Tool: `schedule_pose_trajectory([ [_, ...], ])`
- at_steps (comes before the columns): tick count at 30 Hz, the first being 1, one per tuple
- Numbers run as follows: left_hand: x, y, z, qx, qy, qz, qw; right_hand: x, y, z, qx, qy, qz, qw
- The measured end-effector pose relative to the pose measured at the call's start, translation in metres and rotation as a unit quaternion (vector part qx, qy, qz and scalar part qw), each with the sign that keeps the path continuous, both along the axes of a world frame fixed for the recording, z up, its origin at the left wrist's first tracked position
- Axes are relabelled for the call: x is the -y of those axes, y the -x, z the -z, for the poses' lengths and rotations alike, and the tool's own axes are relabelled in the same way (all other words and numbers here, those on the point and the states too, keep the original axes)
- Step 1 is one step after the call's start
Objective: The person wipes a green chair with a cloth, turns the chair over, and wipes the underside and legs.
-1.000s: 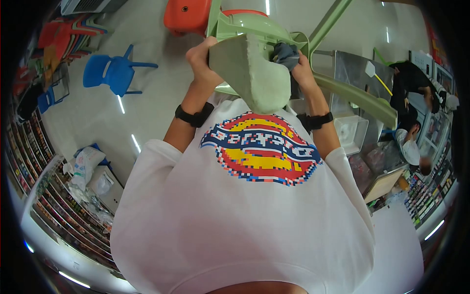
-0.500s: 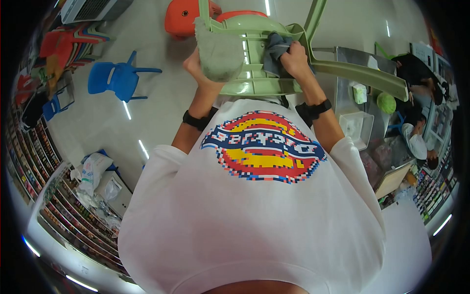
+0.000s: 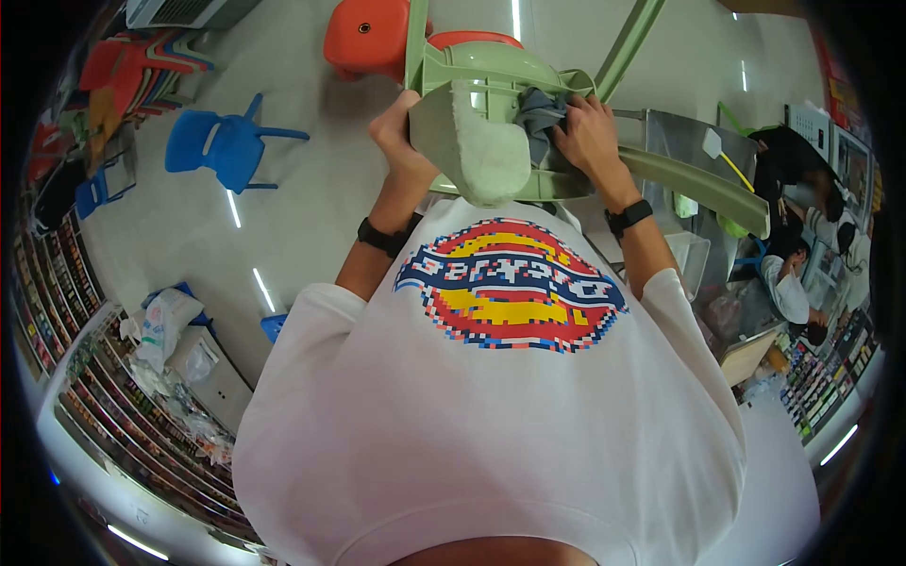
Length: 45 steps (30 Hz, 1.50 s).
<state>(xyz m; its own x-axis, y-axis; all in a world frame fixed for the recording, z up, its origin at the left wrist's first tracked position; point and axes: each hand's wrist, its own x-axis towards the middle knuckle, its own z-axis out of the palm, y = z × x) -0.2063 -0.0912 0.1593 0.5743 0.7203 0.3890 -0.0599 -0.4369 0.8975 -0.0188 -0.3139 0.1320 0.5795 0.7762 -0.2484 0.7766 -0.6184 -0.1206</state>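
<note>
your left hand (image 3: 401,127) clamps the tilted green chair (image 3: 477,156), likely steadying it; your right hand (image 3: 590,137) presses a clutched grey cloth (image 3: 538,115) against it

Pale green plastic chair (image 3: 472,141) looks matt and chalky-rough underneath, the grey rag (image 3: 540,118) is soft crumpled cloth, the floor (image 3: 311,189) glossy under lights.

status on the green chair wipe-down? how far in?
Done: nothing looks clearly finished.
In hand: the left hand grips the green chair, held up and tilted. The right hand presses a grey cloth into its frame.
Left: a whitish film shows on the broad panel by the left hand. The cloth is not touching the long leg.
</note>
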Motion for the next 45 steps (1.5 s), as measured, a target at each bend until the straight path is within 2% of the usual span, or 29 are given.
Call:
schedule_pose_trajectory([
  [3,-0.002,-0.001,-0.011,-0.023,-0.043,0.002,0.999,0.006,-0.005,-0.011,0.021,0.07,-0.05,0.996],
  [4,-0.003,-0.001,-0.014,-0.022,-0.041,0.004,0.999,0.009,-0.006,-0.012,0.022,0.071,-0.048,0.996],
  [6,-0.001,-0.002,-0.018,-0.033,-0.061,0.001,0.998,0.013,-0.007,-0.017,0.094,0.019,-0.113,0.989],
  [10,-0.001,-0.001,-0.023,-0.023,-0.07,0.017,0.997,0.011,-0.01,-0.022,0.078,0.056,-0.106,0.99],
  [12,0.001,0.0,-0.019,-0.029,-0.057,0.015,0.998,0.015,-0.012,-0.007,0.072,0.033,-0.058,0.995],
  [16,-0.003,-0.009,-0.016,-0.025,-0.083,-0.009,0.996,0.02,-0.005,0.014,0.033,0.016,-0.051,0.998],
  [18,-0.008,-0.012,-0.014,0.003,-0.07,0.03,0.997,0.025,-0.005,0.021,0.023,0.007,-0.023,0.999],
  [20,-0.008,-0.011,-0.018,-0.004,-0.049,0.037,0.998,0.026,-0.012,0.03,-0.006,0.015,-0.014,1.0],
  [22,-0.009,-0.012,-0.018,-0.009,-0.026,0.051,0.998,0.027,-0.014,0.036,-0.122,-0.018,0.054,0.991],
  [23,-0.009,-0.014,-0.016,0.009,-0.013,0.065,0.998,0.031,-0.012,0.039,-0.121,-0.015,0.057,0.991],
  [24,-0.009,-0.015,-0.015,0.027,-0.001,0.077,0.997,0.03,-0.006,0.038,-0.212,-0.121,0.153,0.957],
  [25,-0.009,-0.016,-0.016,0.027,0.001,0.078,0.997,0.021,0.005,0.028,-0.298,-0.225,0.245,0.895],
  [26,-0.01,-0.016,-0.017,0.031,-0.014,0.082,0.996,0.017,0.016,0.016,-0.298,-0.224,0.246,0.895],
  [28,-0.012,-0.016,-0.017,0.036,-0.028,0.086,0.995,-0.009,0.036,-0.042,-0.22,-0.138,0.271,0.927],
  [29,-0.012,-0.016,-0.016,0.028,-0.03,0.085,0.995,-0.006,0.038,-0.022,-0.196,-0.204,0.28,0.917],
  [30,-0.012,-0.016,-0.015,0.02,-0.033,0.085,0.996,-0.004,0.037,-0.009,-0.197,-0.204,0.281,0.917],
  [32,-0.011,-0.012,-0.012,0.004,-0.023,0.082,0.996,0.003,0.031,0.014,-0.134,-0.224,0.196,0.945],
  [33,-0.01,-0.01,-0.014,-0.015,-0.013,0.08,0.997,0.006,0.029,0.022,-0.062,-0.231,0.137,0.961],
  [35,-0.01,-0.011,-0.018,-0.014,-0.037,0.077,0.996,0.015,0.026,0.032,-0.05,-0.209,0.126,0.969],
  [41,-0.013,-0.008,-0.024,-0.021,-0.055,0.068,0.996,0.007,0.028,0.0,0.011,-0.148,0.097,0.984],
  [45,-0.014,-0.005,-0.014,-0.011,-0.005,0.061,0.998,0.007,0.025,-0.003,0.087,-0.082,0.074,0.99],
])
